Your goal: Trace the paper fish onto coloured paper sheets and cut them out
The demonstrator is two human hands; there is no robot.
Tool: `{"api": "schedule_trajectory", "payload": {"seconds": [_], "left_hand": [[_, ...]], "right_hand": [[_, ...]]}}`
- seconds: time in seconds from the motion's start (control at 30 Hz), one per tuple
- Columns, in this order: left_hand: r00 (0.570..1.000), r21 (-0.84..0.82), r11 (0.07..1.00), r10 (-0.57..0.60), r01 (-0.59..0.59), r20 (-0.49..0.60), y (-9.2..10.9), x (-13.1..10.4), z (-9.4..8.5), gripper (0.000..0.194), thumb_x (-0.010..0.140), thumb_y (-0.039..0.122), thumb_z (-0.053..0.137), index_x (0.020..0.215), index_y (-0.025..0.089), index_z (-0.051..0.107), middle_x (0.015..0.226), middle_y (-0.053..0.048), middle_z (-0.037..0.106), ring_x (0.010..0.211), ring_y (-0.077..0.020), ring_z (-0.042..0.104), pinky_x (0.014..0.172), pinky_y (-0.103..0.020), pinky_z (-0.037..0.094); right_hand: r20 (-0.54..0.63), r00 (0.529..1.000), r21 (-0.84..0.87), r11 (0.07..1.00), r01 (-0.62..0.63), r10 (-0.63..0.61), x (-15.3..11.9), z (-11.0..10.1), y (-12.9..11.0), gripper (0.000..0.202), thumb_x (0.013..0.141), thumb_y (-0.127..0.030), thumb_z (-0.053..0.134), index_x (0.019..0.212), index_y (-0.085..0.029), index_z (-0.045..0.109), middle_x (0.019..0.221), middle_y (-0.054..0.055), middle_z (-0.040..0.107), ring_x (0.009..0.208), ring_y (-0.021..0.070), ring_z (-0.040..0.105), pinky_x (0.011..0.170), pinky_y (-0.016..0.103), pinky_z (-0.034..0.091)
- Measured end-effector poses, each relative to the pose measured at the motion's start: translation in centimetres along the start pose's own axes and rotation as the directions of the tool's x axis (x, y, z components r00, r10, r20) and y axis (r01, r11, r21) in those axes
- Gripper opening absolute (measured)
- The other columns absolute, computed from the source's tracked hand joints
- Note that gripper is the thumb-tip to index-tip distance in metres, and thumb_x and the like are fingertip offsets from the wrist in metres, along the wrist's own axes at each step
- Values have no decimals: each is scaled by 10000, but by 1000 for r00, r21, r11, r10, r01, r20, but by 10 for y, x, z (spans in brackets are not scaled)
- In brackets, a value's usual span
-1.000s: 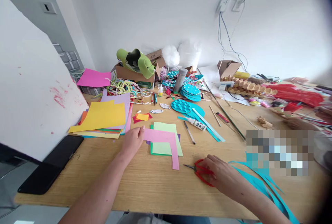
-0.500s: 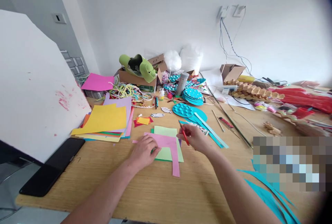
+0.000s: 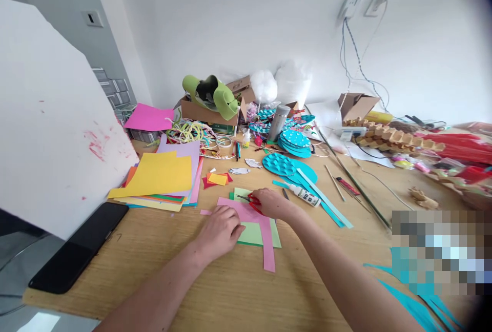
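Red-handled scissors (image 3: 255,203) are held in my right hand (image 3: 269,203), their blades pointing left over the upper part of the pink paper (image 3: 268,245). That pink piece has an L shape and lies on light green paper (image 3: 251,232). My left hand (image 3: 223,229) rests on the pink paper's left part, fingers curled down and fingertips hidden, so whether it grips anything is unclear. A small red, orange and yellow paper pile (image 3: 218,179) lies beyond my left hand.
Stacked coloured sheets (image 3: 161,175) and a black phone (image 3: 80,247) lie at the left. A glue bottle (image 3: 305,194), blue strips (image 3: 326,204) and a red cutter (image 3: 348,186) are at the right. A grey thermos (image 3: 279,123) stands behind.
My right hand has moved left with the scissors, which now point left over the papers. The white glue bottle it partly covered shows fully. The view has shifted slightly.
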State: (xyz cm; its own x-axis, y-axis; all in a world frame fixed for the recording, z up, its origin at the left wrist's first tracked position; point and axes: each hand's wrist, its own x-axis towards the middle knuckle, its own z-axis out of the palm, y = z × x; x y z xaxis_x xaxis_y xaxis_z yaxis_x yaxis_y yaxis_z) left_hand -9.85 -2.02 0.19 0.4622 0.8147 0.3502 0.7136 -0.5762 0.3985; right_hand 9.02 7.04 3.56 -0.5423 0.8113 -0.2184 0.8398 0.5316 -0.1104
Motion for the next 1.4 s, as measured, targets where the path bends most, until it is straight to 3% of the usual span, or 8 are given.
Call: {"api": "schedule_trajectory", "payload": {"seconds": [0.2, 0.43, 0.8, 1.13, 1.4], "left_hand": [[1000, 11, 1000, -6, 6, 18, 0, 0, -1, 142, 872, 239, 554, 788, 173, 648, 839, -54, 628, 861, -207, 547, 794, -359, 428], [1000, 19, 1000, 0, 0, 19, 0, 0, -1, 130, 864, 232, 567, 781, 168, 643, 840, -55, 630, 865, -212, 551, 794, -357, 427], [1000, 5, 1000, 3, -3, -2, -1, -1, -1, 134, 864, 226, 566, 775, 158, 640, 827, -55, 631, 854, -210, 548, 785, -353, 435], [971, -101, 993, 39, -64, -235, 3, 0, -8, 292, 899, 227, 480, 618, 179, 544, 678, -40, 591, 713, -168, 522, 649, -287, 414], [965, -82, 992, 76, -99, -249, 3, 0, -2, 369, 894, 267, 491, 535, 183, 504, 545, -10, 556, 557, -138, 517, 556, -267, 351]], "right_hand": [[79, 997, -2, 1000, -1, 1, 7, -3, 5, 213, 873, -285, 488, 911, -164, 661, 937, 128, 706, 846, 226, 657, 623, 257, 401], [38, 999, -20, 999, -26, 27, 7, -4, 0, 271, 840, -323, 538, 1013, -143, 643, 1038, 148, 679, 972, 251, 628, 719, 268, 426], [81, 996, -31, 999, -29, 32, 9, -7, -4, 209, 824, -322, 541, 843, -160, 672, 877, 127, 706, 812, 229, 656, 591, 256, 388], [57, 998, -17, 1000, 5, -4, -4, -22, 0, 204, 852, -279, 495, 891, -185, 672, 888, 82, 715, 749, 183, 638, 550, 235, 336], [25, 998, -38, 998, 50, -49, -3, -10, -19, 187, 793, -207, 539, 932, -157, 654, 962, 107, 701, 872, 208, 633, 621, 232, 367]]}}
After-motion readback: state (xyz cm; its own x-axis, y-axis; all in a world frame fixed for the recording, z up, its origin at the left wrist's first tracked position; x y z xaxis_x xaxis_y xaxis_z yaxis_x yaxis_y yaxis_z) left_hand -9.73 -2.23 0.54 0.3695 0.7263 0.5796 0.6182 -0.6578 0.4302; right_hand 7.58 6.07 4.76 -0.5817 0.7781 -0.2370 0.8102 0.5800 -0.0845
